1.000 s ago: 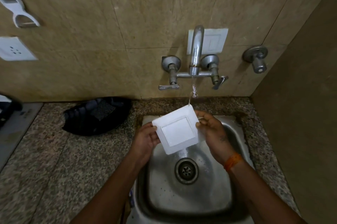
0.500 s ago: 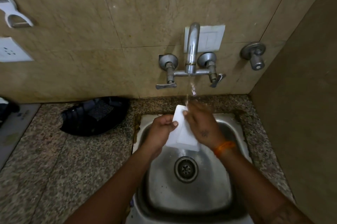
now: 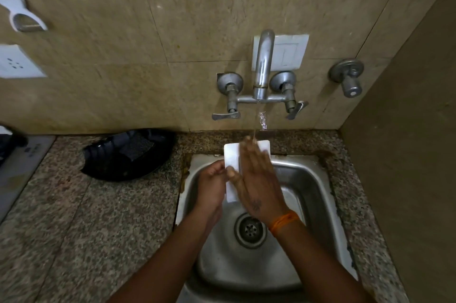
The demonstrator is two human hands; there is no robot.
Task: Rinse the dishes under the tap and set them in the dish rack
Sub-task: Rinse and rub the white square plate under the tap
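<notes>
A white square plate (image 3: 232, 154) is held over the sink (image 3: 318, 194), pinched at its edge by the left hand (image 3: 212, 186); the flat right hand (image 3: 256, 179) is pressed on it under the tap (image 3: 262, 66) stream. A slip is risked, the plate being wet.

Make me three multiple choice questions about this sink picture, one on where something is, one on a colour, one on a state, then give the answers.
1. Where is the black plastic tray?
A. in the steel sink
B. on the granite counter left of the sink
C. on the wall

2. What colour is the band on the right wrist?
A. orange
B. green
C. blue

3. Is the chrome wall tap running?
A. running
B. off
C. removed

Answers:
B, it lies on speckled stone beside the steel sink.
A, the wristband is orange.
A, water falls onto the right hand and the white square plate, held by the left hand.
</notes>
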